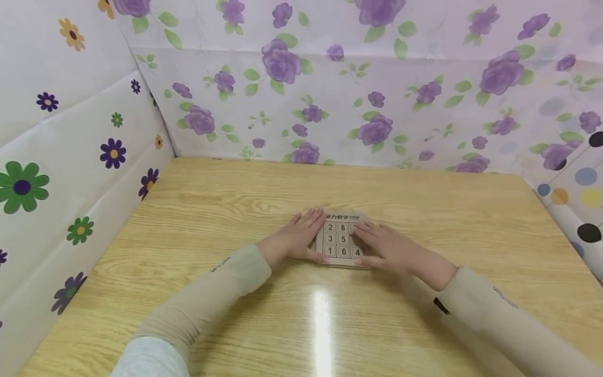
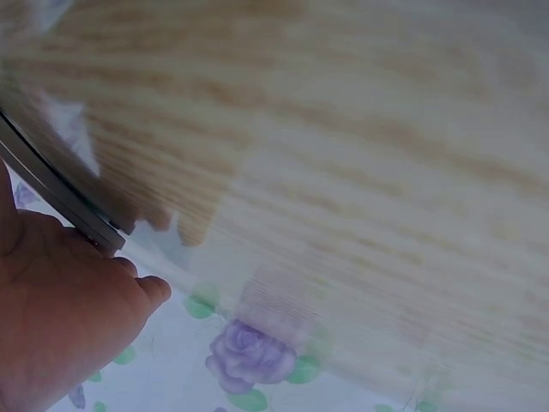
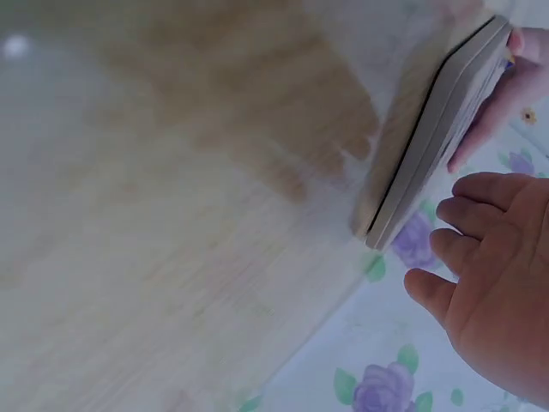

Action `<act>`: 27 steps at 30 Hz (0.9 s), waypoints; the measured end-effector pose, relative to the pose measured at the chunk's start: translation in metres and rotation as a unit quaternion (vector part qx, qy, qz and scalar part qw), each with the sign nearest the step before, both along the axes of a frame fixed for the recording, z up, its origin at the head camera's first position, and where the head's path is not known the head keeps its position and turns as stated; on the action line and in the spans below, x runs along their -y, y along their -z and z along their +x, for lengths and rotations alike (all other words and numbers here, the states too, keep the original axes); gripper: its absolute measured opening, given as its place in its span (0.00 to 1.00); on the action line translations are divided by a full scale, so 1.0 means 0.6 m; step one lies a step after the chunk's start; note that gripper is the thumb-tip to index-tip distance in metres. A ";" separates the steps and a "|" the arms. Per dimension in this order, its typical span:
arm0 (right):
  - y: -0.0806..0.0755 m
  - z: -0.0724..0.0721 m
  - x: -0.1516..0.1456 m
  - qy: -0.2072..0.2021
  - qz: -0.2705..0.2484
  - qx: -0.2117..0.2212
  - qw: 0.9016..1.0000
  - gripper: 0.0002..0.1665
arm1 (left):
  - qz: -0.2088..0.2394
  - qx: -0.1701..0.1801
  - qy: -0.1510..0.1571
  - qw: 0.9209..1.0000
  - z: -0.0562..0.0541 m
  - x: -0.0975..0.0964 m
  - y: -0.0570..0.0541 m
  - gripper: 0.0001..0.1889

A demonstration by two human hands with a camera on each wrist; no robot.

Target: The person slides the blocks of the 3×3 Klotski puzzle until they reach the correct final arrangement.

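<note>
A number sliding puzzle [image 1: 343, 239] with a light frame lies on the table, printed characters along its far edge. Its rows show 2 and 8, then 3 and 5, then 1, 6 and 4. My left hand [image 1: 298, 236] holds the frame's left side, thumb at the near corner and fingers by the far one. From the right, my right hand [image 1: 388, 246] reaches over the board with its fingers extended. Those fingertips touch the upper right tile and mostly cover it; the thumb lies by the 4 tile. In the right wrist view the puzzle's edge [image 3: 437, 137] shows side-on.
The wood-grain table [image 1: 245, 193] stretches around the puzzle, with a bright light reflection [image 1: 322, 324] in front. A flower-print cloth [image 1: 325, 104] hangs behind it, with another patterned cloth [image 1: 85, 173] at the left and a dotted one [image 1: 574, 199] at the right.
</note>
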State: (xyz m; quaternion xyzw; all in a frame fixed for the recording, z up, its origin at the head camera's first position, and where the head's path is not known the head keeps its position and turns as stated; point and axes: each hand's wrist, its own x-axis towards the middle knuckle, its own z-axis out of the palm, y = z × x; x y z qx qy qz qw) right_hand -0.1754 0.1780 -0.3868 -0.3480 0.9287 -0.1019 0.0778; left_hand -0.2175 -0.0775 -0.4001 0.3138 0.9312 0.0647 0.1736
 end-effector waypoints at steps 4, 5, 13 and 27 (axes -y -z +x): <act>0.005 -0.013 0.009 0.005 0.014 0.007 1.000 0.48 | 0.003 0.000 0.001 1.000 0.000 0.001 0.004 0.62; 0.006 -0.014 0.011 0.005 0.017 0.009 1.000 0.48 | 0.003 -0.001 0.001 1.000 -0.001 0.002 0.005 0.62; 0.001 0.005 0.014 -0.007 0.036 -0.005 0.999 0.47 | 0.004 0.003 0.003 1.000 -0.003 0.003 0.005 0.63; 0.000 0.014 0.017 -0.025 0.020 -0.012 0.999 0.46 | -0.003 0.006 0.002 1.000 -0.003 0.002 0.004 0.62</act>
